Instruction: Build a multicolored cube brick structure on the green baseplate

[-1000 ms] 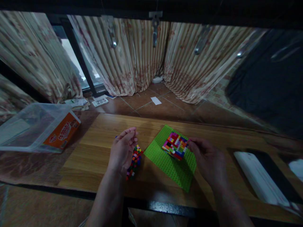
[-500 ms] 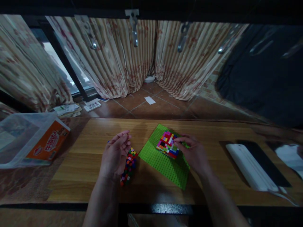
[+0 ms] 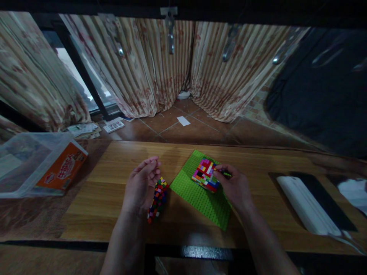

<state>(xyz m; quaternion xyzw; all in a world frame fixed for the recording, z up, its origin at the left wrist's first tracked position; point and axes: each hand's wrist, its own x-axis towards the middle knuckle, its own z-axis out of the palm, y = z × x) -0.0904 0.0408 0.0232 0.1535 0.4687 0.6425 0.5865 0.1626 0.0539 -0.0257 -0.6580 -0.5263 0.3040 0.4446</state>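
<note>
A multicoloured block of small building bricks [image 3: 205, 176] stands on a green studded baseplate [image 3: 210, 208] lying askew on the table. At the block's upper right edge is my right hand [image 3: 233, 185], thumb and fingers closed in a pinch on a small building brick, mostly hidden by the fingertips. My left hand [image 3: 142, 183] hovers left of the baseplate, palm turned inward, its fingers curled with the thumb against them; anything between them is too small to make out. Beside it lies a pile of loose coloured bricks [image 3: 159, 198], partly covered by this hand.
The wooden table [image 3: 94, 191] carries a white device with a cable [image 3: 308, 206] and a dark flat panel [image 3: 323, 196] at the right. Left of it sits a clear plastic bin [image 3: 34, 164] with an orange label. Metal clips [image 3: 171, 38] hang overhead, before striped curtains [image 3: 143, 72].
The whole view has shifted slightly to the right. My right fingers have moved a little at the block's edge; my left hand keeps nearly the same pose beside the loose bricks.
</note>
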